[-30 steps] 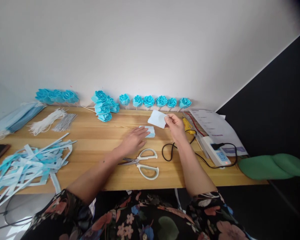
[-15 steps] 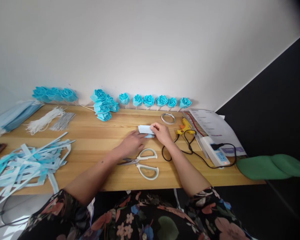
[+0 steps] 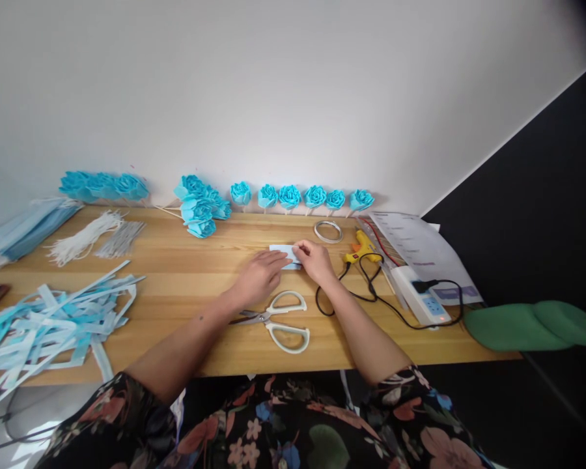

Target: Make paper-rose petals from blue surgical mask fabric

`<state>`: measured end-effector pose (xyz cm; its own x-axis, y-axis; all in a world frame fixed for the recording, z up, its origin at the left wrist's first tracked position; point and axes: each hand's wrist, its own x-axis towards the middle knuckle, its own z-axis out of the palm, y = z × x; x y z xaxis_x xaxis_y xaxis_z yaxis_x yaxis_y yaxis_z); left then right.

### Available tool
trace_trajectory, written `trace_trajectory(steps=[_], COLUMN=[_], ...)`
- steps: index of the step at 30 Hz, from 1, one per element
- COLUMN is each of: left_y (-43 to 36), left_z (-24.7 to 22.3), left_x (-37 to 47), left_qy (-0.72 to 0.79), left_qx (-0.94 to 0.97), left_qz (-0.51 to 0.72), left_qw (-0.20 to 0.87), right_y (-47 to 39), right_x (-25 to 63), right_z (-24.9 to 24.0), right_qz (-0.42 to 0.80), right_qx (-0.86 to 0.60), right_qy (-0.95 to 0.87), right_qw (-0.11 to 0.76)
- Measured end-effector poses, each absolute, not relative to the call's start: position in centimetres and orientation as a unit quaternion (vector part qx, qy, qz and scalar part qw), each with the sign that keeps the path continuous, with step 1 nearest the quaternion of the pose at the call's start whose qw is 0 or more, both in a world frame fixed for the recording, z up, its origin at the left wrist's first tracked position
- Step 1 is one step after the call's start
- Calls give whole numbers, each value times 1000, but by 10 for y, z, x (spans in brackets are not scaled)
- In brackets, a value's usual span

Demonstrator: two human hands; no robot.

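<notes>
A small folded piece of pale blue mask fabric (image 3: 280, 248) lies on the wooden table in front of me. The thumb and fingers of my right hand (image 3: 316, 260) pinch its right end. My left hand (image 3: 260, 275) is laid over its lower left part, fingers stretched out flat and pointing right, covering some of the fold. Just below my hands lie scissors (image 3: 268, 318) with white handles, blades apart and pointing left.
Blue fabric flowers (image 3: 290, 197) on sticks stand along the wall. Cut strips (image 3: 53, 326), white ear loops (image 3: 85, 238), grey wires (image 3: 121, 238) and masks (image 3: 27, 228) lie left. Rightward are a ring of tape (image 3: 328, 232), a yellow glue gun (image 3: 362, 247) with its cord and a power strip (image 3: 422, 301).
My left hand has come up onto the fabric, its fingers now on top of it. The raised upper layer now lies flatter. My right hand keeps its pinch in nearly the same place.
</notes>
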<state>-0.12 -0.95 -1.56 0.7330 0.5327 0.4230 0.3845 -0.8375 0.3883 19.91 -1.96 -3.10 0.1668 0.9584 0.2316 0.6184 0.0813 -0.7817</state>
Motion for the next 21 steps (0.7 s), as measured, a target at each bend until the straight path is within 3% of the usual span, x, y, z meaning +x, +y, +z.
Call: trace_trajectory(steps=[5, 14, 21], left_y=[-10, -10, -6], left_z=[-20, -17, -17], left_x=[-1, -2, -5], left_qy=[265, 296, 285], left_qx=[938, 933, 937], left_qz=[184, 152, 143], left_qw=[130, 138, 144], right_y=[-21, -24, -27], right_x=[195, 190, 191], right_z=[-25, -20, -18], right_qz=[176, 84, 23], right_qx=[-688, -735, -627], right_qy=[-600, -621, -731], right_qw=[368, 260, 269])
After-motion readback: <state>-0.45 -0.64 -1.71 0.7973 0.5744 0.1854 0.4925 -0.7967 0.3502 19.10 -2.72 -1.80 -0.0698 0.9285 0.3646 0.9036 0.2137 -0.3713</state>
